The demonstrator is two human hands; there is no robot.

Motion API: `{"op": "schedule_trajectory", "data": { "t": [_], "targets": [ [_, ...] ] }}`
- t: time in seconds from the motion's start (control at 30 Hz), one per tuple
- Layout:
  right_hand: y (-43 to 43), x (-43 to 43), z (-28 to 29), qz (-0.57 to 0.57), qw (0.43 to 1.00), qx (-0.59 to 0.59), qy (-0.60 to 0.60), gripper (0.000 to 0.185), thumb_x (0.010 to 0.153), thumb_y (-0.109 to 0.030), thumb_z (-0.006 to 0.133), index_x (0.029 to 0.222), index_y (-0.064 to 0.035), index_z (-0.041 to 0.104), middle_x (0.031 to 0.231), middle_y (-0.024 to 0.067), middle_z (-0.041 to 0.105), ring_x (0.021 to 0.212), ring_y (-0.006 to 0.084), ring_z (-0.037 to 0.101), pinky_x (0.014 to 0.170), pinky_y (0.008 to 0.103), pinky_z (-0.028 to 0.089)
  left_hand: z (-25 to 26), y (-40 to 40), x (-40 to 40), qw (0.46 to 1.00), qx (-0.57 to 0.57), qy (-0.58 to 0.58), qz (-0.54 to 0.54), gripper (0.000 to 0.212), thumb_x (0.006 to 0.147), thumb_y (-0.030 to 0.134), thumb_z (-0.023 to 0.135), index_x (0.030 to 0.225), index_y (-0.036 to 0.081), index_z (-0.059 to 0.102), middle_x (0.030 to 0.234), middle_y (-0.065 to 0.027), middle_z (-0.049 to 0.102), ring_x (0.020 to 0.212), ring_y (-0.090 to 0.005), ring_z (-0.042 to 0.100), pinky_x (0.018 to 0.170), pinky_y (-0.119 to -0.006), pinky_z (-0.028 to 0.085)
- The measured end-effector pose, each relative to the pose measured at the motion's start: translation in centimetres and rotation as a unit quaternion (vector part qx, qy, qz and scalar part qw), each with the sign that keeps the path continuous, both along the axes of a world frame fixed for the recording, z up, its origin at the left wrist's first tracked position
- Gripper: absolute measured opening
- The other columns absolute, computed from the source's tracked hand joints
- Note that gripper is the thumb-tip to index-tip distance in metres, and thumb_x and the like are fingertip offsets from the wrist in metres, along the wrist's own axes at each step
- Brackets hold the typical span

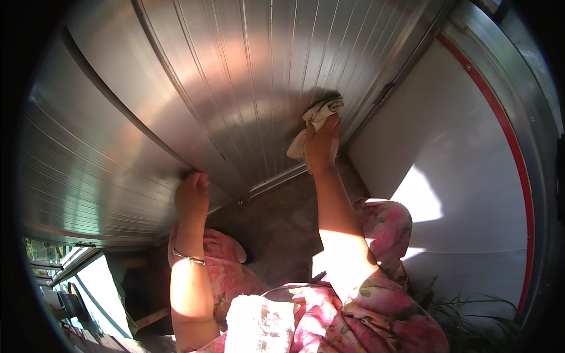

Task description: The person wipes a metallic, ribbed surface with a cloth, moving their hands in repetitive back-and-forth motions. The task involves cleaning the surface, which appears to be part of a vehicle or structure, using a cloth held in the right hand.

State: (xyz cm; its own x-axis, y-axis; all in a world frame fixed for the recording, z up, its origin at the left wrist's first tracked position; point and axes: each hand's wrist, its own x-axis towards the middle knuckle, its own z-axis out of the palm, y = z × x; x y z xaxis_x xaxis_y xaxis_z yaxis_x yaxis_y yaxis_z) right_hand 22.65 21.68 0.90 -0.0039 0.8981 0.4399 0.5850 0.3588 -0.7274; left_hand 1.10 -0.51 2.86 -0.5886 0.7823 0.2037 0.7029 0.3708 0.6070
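Note:
A ribbed metal door panel [247, 88] fills the upper part of the head view. My right hand [323, 141] grips a crumpled, pale cloth [320, 112] and presses it against the ribbed metal near the panel's lower right. My left hand [192, 192], with its fingers curled, touches the long vertical edge between this panel and the ribbed metal panel [97, 176] on the left. A thin bracelet [189, 257] circles my left wrist. Whether the curled left fingers grip that edge cannot be made out.
A hinge [384, 94] joins the door to its frame on the right, beside a white wall panel [468, 167] with red trim [507, 128]. Green plants [468, 304] grow at the lower right. Dark floor [273, 229] lies between my knees, below the door's bottom edge.

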Motion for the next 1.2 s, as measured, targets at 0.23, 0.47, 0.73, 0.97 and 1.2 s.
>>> {"op": "schedule_trajectory", "data": {
  "t": [0.23,0.47,0.73,0.97,1.2],
  "targets": [
    [-0.6,-0.7,-11.1,-0.004,0.941,-0.302,0.154,0.052,0.084,-0.015,0.058,0.125,-0.0011,0.03,0.124,0.0256,0.045,0.114,0.0412,0.047,0.092,0.0459,0.041,0.4,0.1,0.4,1.0,0.024,0.01,0.01,0.014,0.083,0.007,0.05,0.089,0.005,0.062,0.079,-0.0108,0.066,0.075,-0.0306,0.063,0.066,-0.039,0.049],
    [-1.8,-0.6,-4.7,0.006,0.966,-0.193,0.171,0.055,0.085,-0.023,0.057,0.128,-0.0005,0.031,0.116,0.0238,0.053,0.103,0.0429,0.055,0.086,0.0462,0.045,0.7,-0.1,0.5,0.999,0.038,-0.012,-0.004,0.013,0.083,0.007,0.05,0.087,0.005,0.062,0.078,-0.0116,0.066,0.075,-0.031,0.064,0.066,-0.04,0.049],
    [3.6,1.3,14.5,-0.006,0.972,0.23,0.045,0.048,0.081,-0.025,0.064,0.115,0.0017,0.042,0.105,0.0217,0.054,0.097,0.0399,0.054,0.083,0.0451,0.046,0.2,-0.2,0.1,1.0,0.001,0.03,0.004,0.013,0.086,0.01,0.05,0.088,0.006,0.062,0.077,-0.0123,0.066,0.073,-0.0337,0.063,0.064,-0.042,0.048],
    [5.5,2.0,17.5,-0.002,0.952,0.3,0.063,0.05,0.081,-0.023,0.063,0.119,0.0015,0.041,0.113,0.0202,0.05,0.104,0.0375,0.052,0.087,0.0439,0.045,0.4,-0.2,0.0,0.999,0.016,-0.015,-0.036,0.021,0.09,0.014,0.046,0.098,0.002,0.061,0.082,-0.0115,0.066,0.063,-0.0204,0.062,0.061,-0.032,0.049],
    [5.4,1.9,4.5,0.006,0.98,0.092,0.177,0.058,0.084,-0.022,0.059,0.13,0.0019,0.033,0.124,0.0217,0.045,0.114,0.0375,0.047,0.094,0.0435,0.041,0.8,-0.7,0.5,1.0,0.014,-0.024,0.005,0.016,0.088,0.015,0.05,0.091,0.005,0.062,0.077,-0.0113,0.065,0.068,-0.0282,0.062,0.062,-0.037,0.048]
  ]
}}
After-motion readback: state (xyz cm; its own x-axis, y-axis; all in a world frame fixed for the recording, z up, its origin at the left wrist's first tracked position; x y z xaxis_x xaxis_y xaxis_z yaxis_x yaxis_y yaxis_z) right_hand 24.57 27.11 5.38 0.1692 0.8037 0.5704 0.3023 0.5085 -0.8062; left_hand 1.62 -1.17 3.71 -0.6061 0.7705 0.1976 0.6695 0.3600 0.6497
